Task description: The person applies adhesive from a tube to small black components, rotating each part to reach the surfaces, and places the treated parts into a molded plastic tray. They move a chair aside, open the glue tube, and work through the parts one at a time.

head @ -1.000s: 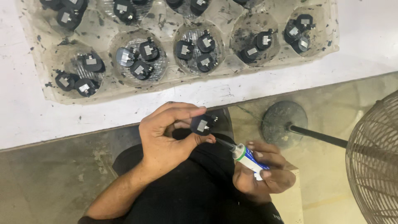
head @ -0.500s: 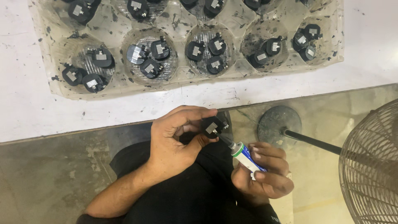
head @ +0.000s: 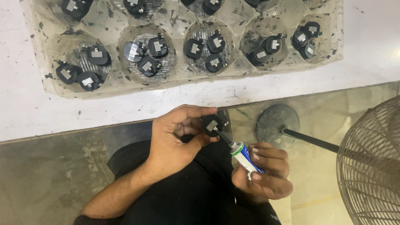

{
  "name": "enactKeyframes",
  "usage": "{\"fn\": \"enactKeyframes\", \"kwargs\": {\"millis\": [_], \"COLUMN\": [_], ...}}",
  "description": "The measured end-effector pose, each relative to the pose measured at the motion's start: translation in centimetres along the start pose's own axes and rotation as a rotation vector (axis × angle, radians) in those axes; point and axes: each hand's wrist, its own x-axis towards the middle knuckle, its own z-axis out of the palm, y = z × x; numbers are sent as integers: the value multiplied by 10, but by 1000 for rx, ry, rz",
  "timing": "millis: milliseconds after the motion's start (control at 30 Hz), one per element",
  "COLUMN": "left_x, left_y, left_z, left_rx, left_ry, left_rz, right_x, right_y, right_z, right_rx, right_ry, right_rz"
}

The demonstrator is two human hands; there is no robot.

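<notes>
— Black round part (head: pixel 213 124), pinched in the left hand (head: pixel 177 139): where exactly does it sit in the head view?

— Just below the edge of the white table (head: pixel 33 112), over the person's lap. The thumb presses it from below and the forefinger curls over the top, so the grasp is firm, with the small metal plate on the part facing up toward the camera.

— And the other hand?

— The right hand (head: pixel 264 175) is clenched around a small glue tube (head: pixel 246 156), white and blue with a green collar. Its dark nozzle points up and to the left and meets the lower edge of the part.

— What differs from a second ago?

— The part was held a little apart from the nozzle then; half a second ago the tip was closing in. Now the two touch. I judge that the glue is being applied at this instant, though no bead of it shows.

— How are the hands posed?

— Left forearm comes in from the lower left, wrist bent, palm turned toward the body. Right hand lies lower, fingers wrapped, knuckles to the right.

— Anything else around?

— A clear plastic tray (head: pixel 179 73) with round cups rests on the table, each cup holding a few similar black parts. A fan's round base (head: pixel 277 123) stands on the floor at right, its wire guard (head: pixel 371 166) beside it.
</notes>
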Motion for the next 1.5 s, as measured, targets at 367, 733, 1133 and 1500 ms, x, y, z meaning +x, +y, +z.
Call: {"fn": "enactKeyframes", "kwargs": {"millis": [367, 733, 1133, 1500], "left_x": [2, -2, -13, -16], "left_y": [-6, -31, -44, -51], "left_z": [-1, 6, 6, 2], "left_rx": [-30, -416, -534, -586], "left_ry": [3, -45, -153, -140], "left_rz": [28, -194, -192, -230], "right_x": [-2, 0, -3, 1], "right_y": [-2, -14, -10, -4], "right_z": [0, 8, 12, 7], "right_rx": [-48, -242, -156, -144], "right_ry": [3, 54, 168, 107], "right_rz": [20, 86, 119, 110]}}
